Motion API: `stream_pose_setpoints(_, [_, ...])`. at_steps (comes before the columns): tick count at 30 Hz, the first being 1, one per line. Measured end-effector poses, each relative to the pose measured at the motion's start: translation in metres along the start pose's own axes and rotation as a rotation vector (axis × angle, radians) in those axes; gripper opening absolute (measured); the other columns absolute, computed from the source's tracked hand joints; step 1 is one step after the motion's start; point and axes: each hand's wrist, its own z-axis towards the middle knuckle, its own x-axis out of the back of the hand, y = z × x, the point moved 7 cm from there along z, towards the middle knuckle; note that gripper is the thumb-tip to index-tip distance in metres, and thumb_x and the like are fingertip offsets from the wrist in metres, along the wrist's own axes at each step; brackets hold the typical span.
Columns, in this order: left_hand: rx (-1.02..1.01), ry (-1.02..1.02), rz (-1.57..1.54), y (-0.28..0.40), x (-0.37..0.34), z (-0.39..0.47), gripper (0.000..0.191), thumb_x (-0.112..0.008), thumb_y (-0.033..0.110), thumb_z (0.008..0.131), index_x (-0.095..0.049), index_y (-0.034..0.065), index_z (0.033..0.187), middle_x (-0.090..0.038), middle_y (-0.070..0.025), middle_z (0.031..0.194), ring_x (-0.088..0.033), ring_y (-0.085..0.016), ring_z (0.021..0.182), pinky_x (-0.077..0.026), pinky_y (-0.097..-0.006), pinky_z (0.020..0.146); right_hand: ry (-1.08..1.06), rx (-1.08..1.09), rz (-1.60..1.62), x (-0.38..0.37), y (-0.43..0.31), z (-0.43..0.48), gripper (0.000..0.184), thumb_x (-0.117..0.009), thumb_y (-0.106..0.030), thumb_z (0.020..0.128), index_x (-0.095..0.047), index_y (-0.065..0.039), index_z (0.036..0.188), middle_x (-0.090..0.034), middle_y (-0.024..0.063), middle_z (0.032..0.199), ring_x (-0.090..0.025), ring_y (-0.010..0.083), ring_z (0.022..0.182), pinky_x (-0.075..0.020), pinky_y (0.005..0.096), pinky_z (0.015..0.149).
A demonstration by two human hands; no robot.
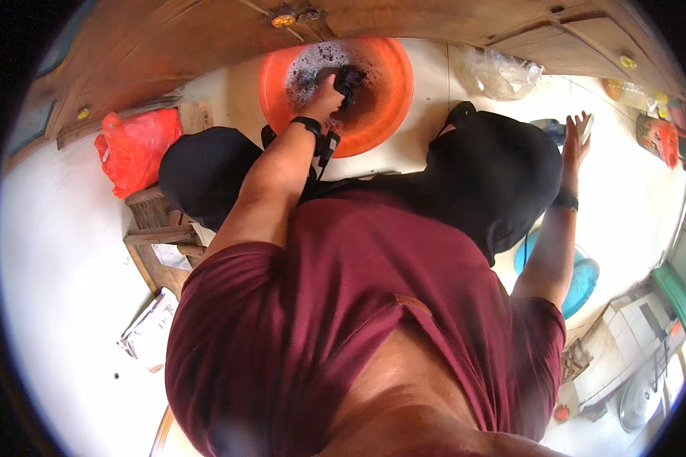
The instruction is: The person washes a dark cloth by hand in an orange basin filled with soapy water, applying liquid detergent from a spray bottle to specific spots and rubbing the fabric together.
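Observation:
An orange plastic basin point(397, 108) holds sudsy, darkened water. Inside it, my left hand point(326, 98) grips a wet black item point(350, 81), perhaps cloth or a shoe; its full shape is partly under the suds. My right hand point(574, 140) is raised out to the right, beyond my knee, with a small whitish object point(587, 129) against its fingers. What that object is cannot be told. Beside this hand lies a dark bluish item point(549, 130), partly hidden by my knee. Both wrists wear black bands.
Wooden cabinet doors point(377, 20) stand just past the basin. A red plastic bag point(143, 148) and a wooden stool or frame point(157, 228) are at left. To the right are a clear plastic bag point(503, 74), a patterned red container point(656, 137), a blue basin point(583, 285) and a metal lid point(640, 400).

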Motion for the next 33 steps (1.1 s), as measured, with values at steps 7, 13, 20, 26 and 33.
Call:
stream_pose_setpoints(7, [-0.442,0.024,0.684,0.004,-0.014,-0.008,0.028,-0.058,0.029,0.080,-0.066,0.0016,0.083,-0.062,-0.0239,0.102,-0.059,-0.041,0.096,-0.048,-0.0517,0.081,-0.105,0.877,-1.581,0.010,0.111,-0.033,0.050,-0.050,-0.027,0.097,-0.035,-0.004,0.137,-0.044,0.0188,0.133,-0.050,0.0299,0.119,-0.0459,0.0397,0.094])
stream_pose_setpoints(13, [-0.595,0.056,0.330,0.151,0.084,-0.120,0.020,-0.063,0.024,0.082,-0.064,0.0037,0.082,-0.063,-0.0094,0.080,-0.059,-0.028,0.073,-0.048,-0.0363,0.072,0.019,-0.448,-0.241,0.031,0.149,-0.053,0.028,-0.054,-0.026,0.092,-0.053,-0.007,0.113,-0.057,0.0084,0.105,-0.058,0.0235,0.095,-0.0476,0.0419,0.080])
stream_pose_setpoints(20, [-0.667,0.144,-0.533,0.253,0.178,-0.247,0.019,-0.065,0.018,0.091,-0.065,0.0009,0.100,-0.065,-0.0003,0.086,-0.060,-0.008,0.073,-0.053,-0.0226,0.062,-0.330,-0.886,-0.346,0.008,0.125,-0.154,0.021,-0.056,-0.032,0.087,-0.064,-0.013,0.088,-0.063,0.0018,0.077,-0.061,0.0177,0.068,-0.0511,0.0375,0.065])
stream_pose_setpoints(26, [-0.798,0.062,-0.914,0.265,0.216,-0.247,0.022,-0.058,0.011,0.094,-0.057,-0.0057,0.108,-0.064,-0.0091,0.088,-0.065,-0.019,0.073,-0.059,-0.0383,0.070,-0.315,-0.569,-0.277,-0.048,-0.038,-0.133,0.016,-0.055,-0.016,0.091,-0.064,-0.004,0.086,-0.066,0.0078,0.074,-0.061,0.0153,0.057,-0.0487,0.0234,0.050])
stream_pose_setpoints(33, [-0.761,-0.154,-1.063,0.276,0.220,-0.238,0.023,-0.057,0.009,0.094,-0.050,-0.0041,0.111,-0.062,-0.0112,0.093,-0.066,-0.025,0.079,-0.058,-0.0421,0.077,-0.555,0.427,-0.880,-0.218,-0.266,-0.147,0.025,-0.061,-0.017,0.090,-0.066,-0.003,0.110,-0.068,0.0106,0.083,-0.061,0.0139,0.073,-0.0483,0.0275,0.067])
